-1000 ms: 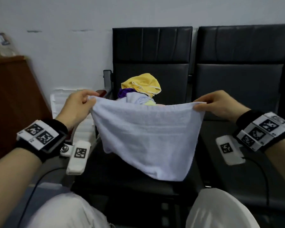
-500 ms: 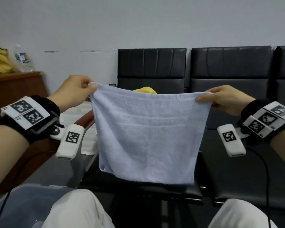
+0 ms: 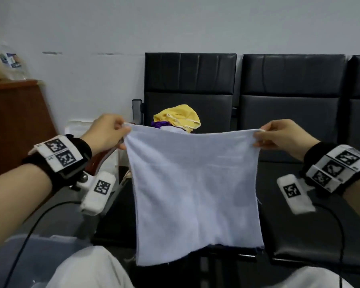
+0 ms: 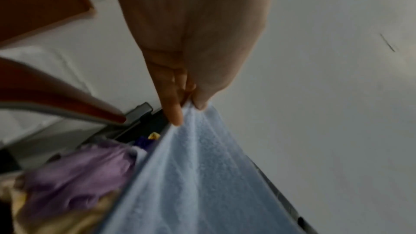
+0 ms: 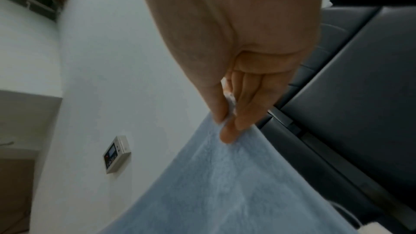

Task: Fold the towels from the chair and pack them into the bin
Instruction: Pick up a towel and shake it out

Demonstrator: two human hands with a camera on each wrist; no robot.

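A pale blue towel (image 3: 195, 190) hangs spread out flat in front of me, over the black chair seat. My left hand (image 3: 110, 132) pinches its top left corner, and my right hand (image 3: 276, 135) pinches its top right corner. The left wrist view shows thumb and fingers of the left hand (image 4: 189, 102) closed on the towel (image 4: 202, 175) corner. In the right wrist view the right hand (image 5: 227, 120) clamps the towel (image 5: 236, 184) edge the same way. Behind the towel, a heap with a yellow towel (image 3: 178, 117) and a purple one (image 3: 161, 124) lies on the chair (image 3: 187, 80).
A translucent bin (image 3: 19, 252) sits at the lower left by my knee. A second black chair (image 3: 293, 90) stands to the right. A brown wooden cabinet (image 3: 13, 121) is at the left, with white foam (image 3: 77, 129) against the wall.
I raised the towel and stretched it, so it went from sagging to hanging flat. The view tilted up and then back down, bringing the pile on the chair into sight again.
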